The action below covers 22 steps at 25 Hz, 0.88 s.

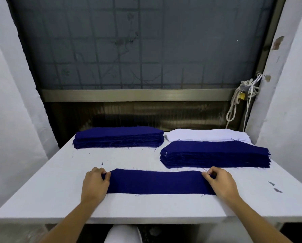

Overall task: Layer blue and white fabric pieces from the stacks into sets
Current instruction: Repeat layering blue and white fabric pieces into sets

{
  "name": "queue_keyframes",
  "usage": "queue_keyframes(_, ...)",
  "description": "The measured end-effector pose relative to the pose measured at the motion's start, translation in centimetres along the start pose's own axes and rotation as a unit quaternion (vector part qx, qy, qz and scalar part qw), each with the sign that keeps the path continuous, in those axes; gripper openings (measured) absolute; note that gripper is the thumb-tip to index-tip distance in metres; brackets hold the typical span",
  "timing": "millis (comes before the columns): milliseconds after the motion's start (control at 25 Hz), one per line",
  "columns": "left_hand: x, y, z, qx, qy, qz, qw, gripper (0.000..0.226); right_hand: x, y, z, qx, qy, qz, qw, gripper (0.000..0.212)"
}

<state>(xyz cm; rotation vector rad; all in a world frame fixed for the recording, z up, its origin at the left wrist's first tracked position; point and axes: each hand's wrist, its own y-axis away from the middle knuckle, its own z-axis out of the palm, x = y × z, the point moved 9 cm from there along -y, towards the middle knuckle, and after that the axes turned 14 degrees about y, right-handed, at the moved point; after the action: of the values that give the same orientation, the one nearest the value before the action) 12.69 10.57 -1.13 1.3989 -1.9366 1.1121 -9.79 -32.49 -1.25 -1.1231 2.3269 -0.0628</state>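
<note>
Head view: frayed navy fabric strip (pixel 157 181)

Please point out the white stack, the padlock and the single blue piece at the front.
white stack (pixel 204 135), head view, on its top sheet
padlock (pixel 241 101), head view, on its brass body
blue piece (pixel 155 181), head view, on its flat middle

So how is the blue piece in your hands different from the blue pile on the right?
The blue piece is one thin layer; the blue pile is many layers thick. The left hand and right hand pinch the blue piece's ends; nothing touches the blue pile. The blue piece lies nearer the front edge of the table than the blue pile. Both are dark blue, long, with loose threads.
</note>
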Motion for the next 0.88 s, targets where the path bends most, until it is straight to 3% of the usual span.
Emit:
queue_keyframes(160,-0.2,0.3,-0.2,0.004,0.005,0.003,1.0,0.022,-0.4,0.5,0.1,0.008,0.067,-0.003,0.998,0.026)
queue_keyframes(520,-0.3,0.7,-0.3,0.01,0.019,-0.013,1.0,0.012,-0.2,0.9,-0.4,0.012,0.064,0.001,0.998,0.011)
queue_keyframes(720,1.5,0.4,0.8,-0.05,-0.18,0.042,0.982,0.016,-1.0,0.6,-0.1,-0.007,0.158,-0.041,0.987,0.019)
queue_keyframes(880,5.9,-3.5,2.1,-0.109,-0.233,0.088,0.962,0.019,-2.1,-2.8,-2.8,0.031,0.101,-0.034,0.994,0.016)
